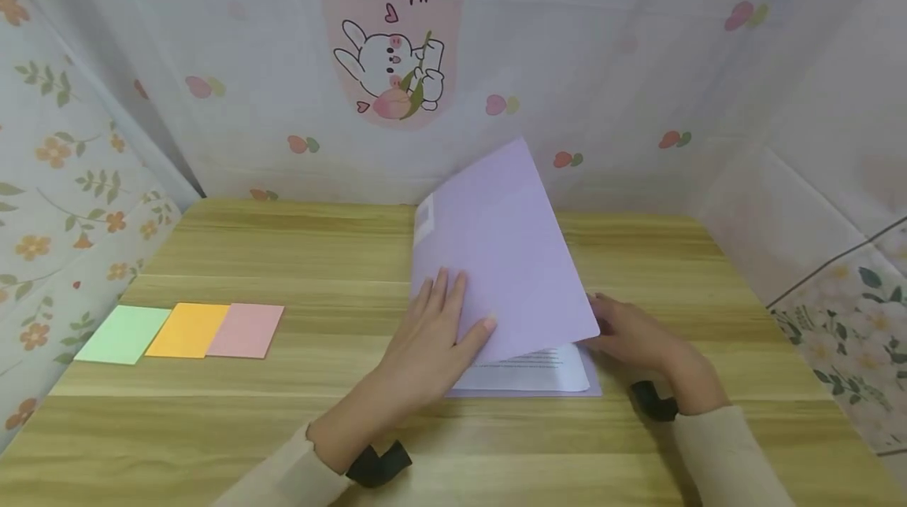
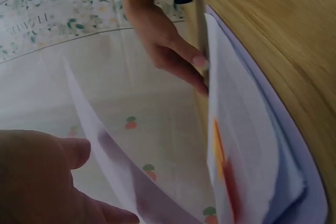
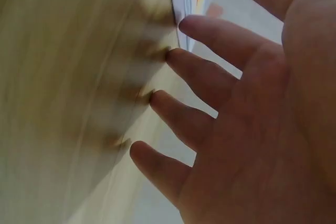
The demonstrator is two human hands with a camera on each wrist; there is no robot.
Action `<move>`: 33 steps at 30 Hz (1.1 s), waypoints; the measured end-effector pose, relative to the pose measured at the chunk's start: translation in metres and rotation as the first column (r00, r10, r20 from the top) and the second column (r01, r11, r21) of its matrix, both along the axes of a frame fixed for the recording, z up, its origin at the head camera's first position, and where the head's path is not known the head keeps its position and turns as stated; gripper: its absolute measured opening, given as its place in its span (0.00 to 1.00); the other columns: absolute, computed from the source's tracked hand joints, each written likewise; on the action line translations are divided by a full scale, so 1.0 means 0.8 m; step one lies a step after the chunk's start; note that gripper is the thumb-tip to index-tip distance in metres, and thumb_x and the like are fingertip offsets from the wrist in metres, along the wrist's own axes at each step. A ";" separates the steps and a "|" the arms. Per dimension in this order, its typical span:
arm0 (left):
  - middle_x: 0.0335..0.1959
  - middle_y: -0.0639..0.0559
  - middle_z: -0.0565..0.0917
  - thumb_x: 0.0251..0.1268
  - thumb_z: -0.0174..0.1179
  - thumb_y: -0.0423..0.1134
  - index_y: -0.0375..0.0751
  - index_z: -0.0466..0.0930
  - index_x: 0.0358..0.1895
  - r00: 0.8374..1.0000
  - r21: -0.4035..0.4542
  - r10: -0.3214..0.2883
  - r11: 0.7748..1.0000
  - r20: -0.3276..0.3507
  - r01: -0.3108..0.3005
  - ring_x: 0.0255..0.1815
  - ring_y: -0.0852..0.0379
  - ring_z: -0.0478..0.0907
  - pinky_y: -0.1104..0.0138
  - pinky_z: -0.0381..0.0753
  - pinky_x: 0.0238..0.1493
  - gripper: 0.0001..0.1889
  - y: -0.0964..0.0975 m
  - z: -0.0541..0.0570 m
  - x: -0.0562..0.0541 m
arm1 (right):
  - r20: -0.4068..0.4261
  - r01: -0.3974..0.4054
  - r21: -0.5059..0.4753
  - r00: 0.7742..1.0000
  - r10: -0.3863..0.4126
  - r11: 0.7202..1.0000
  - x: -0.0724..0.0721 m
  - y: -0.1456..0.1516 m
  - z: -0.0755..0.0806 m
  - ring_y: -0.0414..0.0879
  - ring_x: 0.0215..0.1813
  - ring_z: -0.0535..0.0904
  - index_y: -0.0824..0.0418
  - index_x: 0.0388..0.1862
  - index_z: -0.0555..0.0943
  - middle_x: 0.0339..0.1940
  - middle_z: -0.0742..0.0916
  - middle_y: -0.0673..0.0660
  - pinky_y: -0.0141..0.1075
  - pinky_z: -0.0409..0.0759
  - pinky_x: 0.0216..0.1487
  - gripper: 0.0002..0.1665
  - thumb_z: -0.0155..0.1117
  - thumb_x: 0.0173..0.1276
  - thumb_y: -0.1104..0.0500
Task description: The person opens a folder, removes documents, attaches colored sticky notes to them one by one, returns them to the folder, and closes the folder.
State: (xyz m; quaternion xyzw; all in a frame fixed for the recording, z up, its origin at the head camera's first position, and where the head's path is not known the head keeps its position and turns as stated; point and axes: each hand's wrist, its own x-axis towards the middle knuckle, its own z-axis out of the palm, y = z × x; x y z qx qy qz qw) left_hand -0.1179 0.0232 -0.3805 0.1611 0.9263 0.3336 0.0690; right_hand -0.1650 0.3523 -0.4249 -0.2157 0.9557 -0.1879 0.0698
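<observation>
A light purple folder (image 1: 496, 239) lies on the table with its front cover lifted at a slant. Printed white pages (image 1: 538, 373) show beneath the cover. My left hand (image 1: 428, 346) rests against the cover's outer side, its fingers extended. In the left wrist view, orange and red pieces (image 2: 219, 150) show at the pages. My right hand (image 1: 634, 338) is at the folder's right edge, partly behind the raised cover. Seen from the right wrist, the fingers (image 3: 205, 72) are spread, their tips near the table and the folder's edge, and nothing is gripped.
Green (image 1: 122, 334), orange (image 1: 186, 330) and pink (image 1: 246, 330) square note pads lie in a row at the left on the wooden table (image 1: 319, 247). A patterned white cloth (image 1: 269, 58) hangs behind the table and along its sides. Each wrist wears a black band.
</observation>
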 end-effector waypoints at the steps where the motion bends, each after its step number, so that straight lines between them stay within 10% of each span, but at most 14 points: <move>1: 0.84 0.36 0.41 0.77 0.42 0.65 0.40 0.47 0.82 1.000 -0.010 -0.006 1.000 0.005 0.006 0.85 0.35 0.36 0.43 0.42 0.83 0.43 -0.001 -0.004 -0.002 | 0.000 0.005 0.006 1.000 -0.005 1.000 -0.001 0.003 -0.001 0.67 0.66 0.78 0.59 0.64 0.81 0.67 0.81 0.67 0.61 0.73 0.67 0.27 0.71 0.66 0.55; 16: 0.84 0.35 0.44 0.76 0.51 0.57 0.39 0.51 0.81 0.996 -0.135 -0.078 0.987 0.049 0.084 0.84 0.31 0.38 0.38 0.46 0.80 0.40 -0.018 -0.045 -0.028 | 0.045 0.166 0.005 0.985 -0.166 0.986 0.006 -0.002 0.030 0.72 0.70 0.72 0.69 0.77 0.62 0.71 0.74 0.76 0.65 0.70 0.68 0.39 0.50 0.81 0.43; 24: 0.84 0.37 0.47 0.76 0.52 0.56 0.41 0.53 0.81 0.994 -0.194 -0.106 0.975 0.022 0.108 0.84 0.32 0.40 0.37 0.46 0.80 0.39 -0.021 -0.048 -0.027 | 0.031 0.014 0.075 0.999 -0.016 0.997 0.026 -0.062 0.026 0.74 0.79 0.56 0.52 0.82 0.58 0.82 0.58 0.71 0.69 0.64 0.71 0.57 0.63 0.62 0.26; 33: 0.82 0.38 0.55 0.74 0.55 0.57 0.43 0.59 0.79 0.991 -0.262 -0.122 0.959 -0.049 0.105 0.82 0.30 0.47 0.38 0.50 0.79 0.37 -0.020 -0.059 -0.031 | 0.072 -0.036 0.133 0.997 0.027 0.990 0.035 -0.079 0.011 0.79 0.77 0.57 0.58 0.80 0.63 0.80 0.62 0.73 0.69 0.63 0.71 0.64 0.70 0.53 0.26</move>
